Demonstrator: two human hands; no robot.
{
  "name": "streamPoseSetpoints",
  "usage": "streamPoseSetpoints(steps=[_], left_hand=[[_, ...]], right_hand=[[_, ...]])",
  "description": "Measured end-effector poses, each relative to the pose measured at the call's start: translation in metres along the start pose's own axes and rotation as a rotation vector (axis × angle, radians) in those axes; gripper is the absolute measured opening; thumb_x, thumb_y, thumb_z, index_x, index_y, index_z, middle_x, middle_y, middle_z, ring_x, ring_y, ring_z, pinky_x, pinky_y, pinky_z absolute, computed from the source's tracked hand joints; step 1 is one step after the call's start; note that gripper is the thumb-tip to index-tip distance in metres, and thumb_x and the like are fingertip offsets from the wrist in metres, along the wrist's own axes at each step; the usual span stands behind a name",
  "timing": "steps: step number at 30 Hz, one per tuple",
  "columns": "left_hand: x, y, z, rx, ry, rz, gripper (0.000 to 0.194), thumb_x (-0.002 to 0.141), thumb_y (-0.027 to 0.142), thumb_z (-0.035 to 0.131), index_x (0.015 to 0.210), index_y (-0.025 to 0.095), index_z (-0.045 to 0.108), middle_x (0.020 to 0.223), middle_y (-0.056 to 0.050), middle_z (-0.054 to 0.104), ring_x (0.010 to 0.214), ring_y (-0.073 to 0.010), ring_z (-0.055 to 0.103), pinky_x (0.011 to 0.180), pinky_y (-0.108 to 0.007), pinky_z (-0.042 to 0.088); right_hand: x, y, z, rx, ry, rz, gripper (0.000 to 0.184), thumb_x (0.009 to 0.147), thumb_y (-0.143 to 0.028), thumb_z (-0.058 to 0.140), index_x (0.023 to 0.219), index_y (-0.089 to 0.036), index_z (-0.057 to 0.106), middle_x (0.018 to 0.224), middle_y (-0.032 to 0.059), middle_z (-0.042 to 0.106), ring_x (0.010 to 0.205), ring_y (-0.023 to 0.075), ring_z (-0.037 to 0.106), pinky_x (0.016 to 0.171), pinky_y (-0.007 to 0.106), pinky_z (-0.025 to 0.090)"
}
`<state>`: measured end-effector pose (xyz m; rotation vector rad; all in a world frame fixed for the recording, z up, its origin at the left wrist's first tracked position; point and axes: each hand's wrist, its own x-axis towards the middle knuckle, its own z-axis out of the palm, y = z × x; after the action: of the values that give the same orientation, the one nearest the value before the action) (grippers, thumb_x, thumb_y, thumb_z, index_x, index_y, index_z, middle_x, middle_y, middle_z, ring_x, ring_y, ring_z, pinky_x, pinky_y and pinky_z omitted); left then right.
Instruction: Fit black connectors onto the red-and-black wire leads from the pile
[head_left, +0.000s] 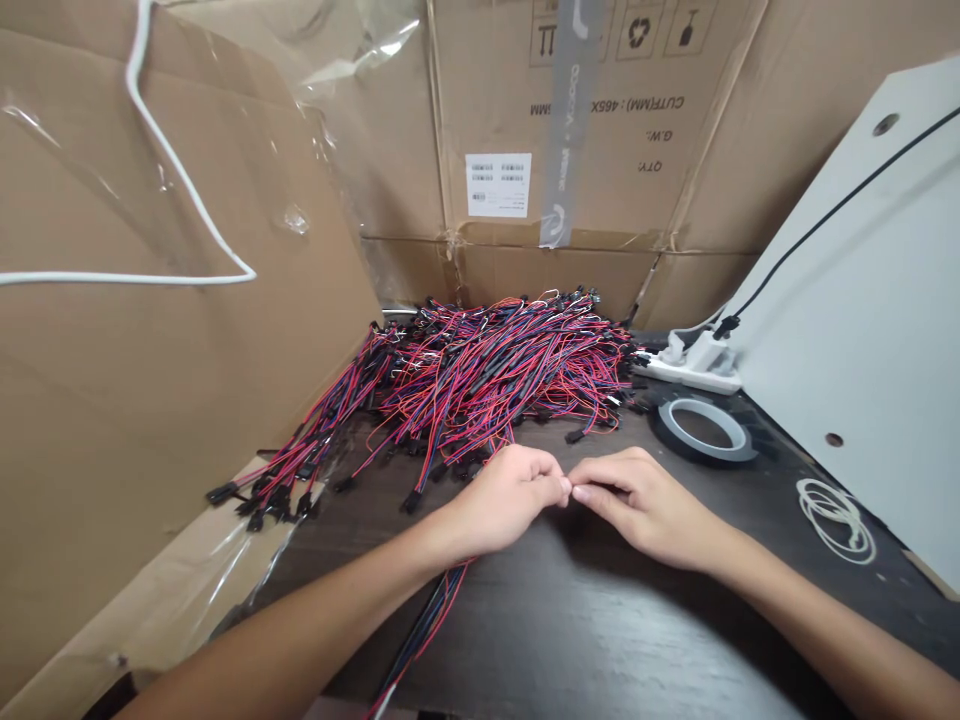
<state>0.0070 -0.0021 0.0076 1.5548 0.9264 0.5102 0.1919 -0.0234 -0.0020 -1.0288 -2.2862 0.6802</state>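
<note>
My left hand (508, 500) and my right hand (637, 500) meet fingertip to fingertip over the dark table (600, 620). Both are closed in a pinch on something too small to name at the point where they touch. A bundle of red, blue and black wires (424, 630) runs out from under my left hand toward the near edge. Just beyond the hands lies a big heap of the same wires with black connectors (495, 375). A smaller bunch (300, 460) trails off to the left.
Cardboard boxes (150, 380) wall in the left and back. A white panel (862, 330) leans at the right, with a white power strip (694, 365) at its foot. A roll of tape (705, 428) and a coil of white cord (836, 515) lie at the right.
</note>
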Motion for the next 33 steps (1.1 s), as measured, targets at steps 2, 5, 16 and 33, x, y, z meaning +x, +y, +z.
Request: streamPoseSetpoints(steps=[2,5,16,33], left_hand=[[-0.003,0.002,0.002,-0.204,-0.054,-0.098,0.018,0.074,0.029,0.055,0.063,0.016,0.052,0.041,0.01,0.028,0.038,-0.005,0.019,0.042,-0.021,0.012],[-0.005,0.004,0.004,-0.435,-0.101,-0.17,0.021,0.074,0.031,0.058,0.063,0.017,0.049,0.041,0.012,0.021,0.037,-0.0027,0.011,0.038,-0.02,0.008],[-0.002,0.007,-0.014,-0.806,-0.285,-0.376,0.004,0.076,0.012,0.058,0.076,0.009,0.059,0.048,0.01,0.024,0.04,-0.0016,0.014,0.035,-0.013,0.011],[0.001,0.009,-0.024,-0.568,-0.228,-0.355,0.011,0.071,0.018,0.067,0.078,0.011,0.062,0.051,0.007,0.036,0.039,-0.0001,0.018,0.036,-0.015,0.009]], right_hand=[[0.0,-0.001,-0.002,0.044,0.017,0.011,0.026,0.093,-0.024,0.046,0.078,-0.015,0.065,0.067,0.0017,0.065,0.06,0.0113,0.055,0.062,0.023,0.039],[0.001,-0.002,-0.002,0.117,0.055,0.04,0.028,0.092,-0.026,0.047,0.076,-0.014,0.065,0.062,0.0002,0.061,0.056,0.0101,0.05,0.056,0.021,0.036],[0.004,0.0,0.001,0.119,0.141,0.016,0.032,0.092,-0.029,0.045,0.074,-0.014,0.065,0.06,0.0003,0.058,0.054,0.0099,0.047,0.056,0.021,0.036],[0.004,0.004,-0.008,0.142,0.037,0.107,0.027,0.087,-0.026,0.05,0.075,-0.013,0.07,0.056,-0.0013,0.052,0.052,0.0087,0.038,0.051,0.022,0.03]])
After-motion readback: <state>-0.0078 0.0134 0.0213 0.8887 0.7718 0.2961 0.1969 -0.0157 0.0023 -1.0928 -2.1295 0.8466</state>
